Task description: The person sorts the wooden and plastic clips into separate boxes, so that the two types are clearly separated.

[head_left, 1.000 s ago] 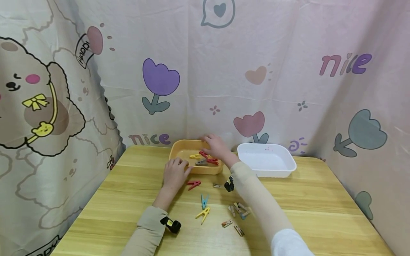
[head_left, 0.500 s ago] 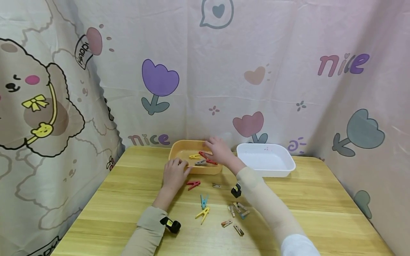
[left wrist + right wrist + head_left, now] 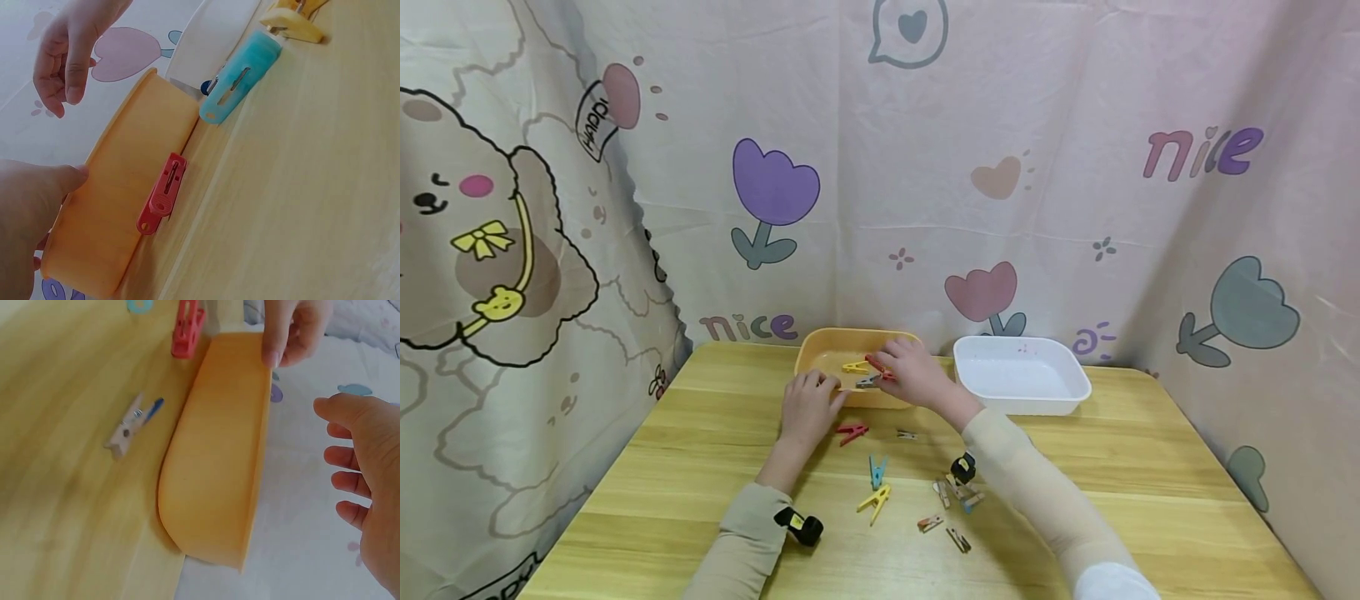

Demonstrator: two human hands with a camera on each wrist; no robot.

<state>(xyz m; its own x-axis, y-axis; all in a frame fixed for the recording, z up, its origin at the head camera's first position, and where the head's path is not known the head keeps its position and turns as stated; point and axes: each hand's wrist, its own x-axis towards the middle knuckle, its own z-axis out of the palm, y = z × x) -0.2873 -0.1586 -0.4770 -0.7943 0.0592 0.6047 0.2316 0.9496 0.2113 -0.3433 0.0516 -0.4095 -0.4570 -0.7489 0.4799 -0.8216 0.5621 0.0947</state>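
My left hand point(image 3: 807, 408) grips the front rim of the orange tray point(image 3: 125, 187), its thumb on the outer wall and its fingers over the edge. Above the tray's right part hovers my right hand point(image 3: 916, 375), fingers loosely bent. Nothing shows between those fingers in the right wrist view. Inside the tray lie a yellow clothespin point(image 3: 854, 367), a grey clothespin point(image 3: 867, 382) and red clothespins point(image 3: 876, 363), partly hidden behind the right hand. In front of the tray are a red clothespin point(image 3: 853, 433) and a small wooden clothespin point(image 3: 128, 428).
A white tray point(image 3: 1022, 407) stands right of the orange one. Nearer on the wooden table point(image 3: 662, 500) lie a blue clothespin point(image 3: 877, 472), a yellow clothespin point(image 3: 875, 502) and several wooden clothespins point(image 3: 958, 540). A printed curtain point(image 3: 880, 167) hangs behind the table.
My right hand has moved from the orange tray's far right side toward its front right, its forearm shifting right. The left hand stays on the rim. The clothespins look unmoved.
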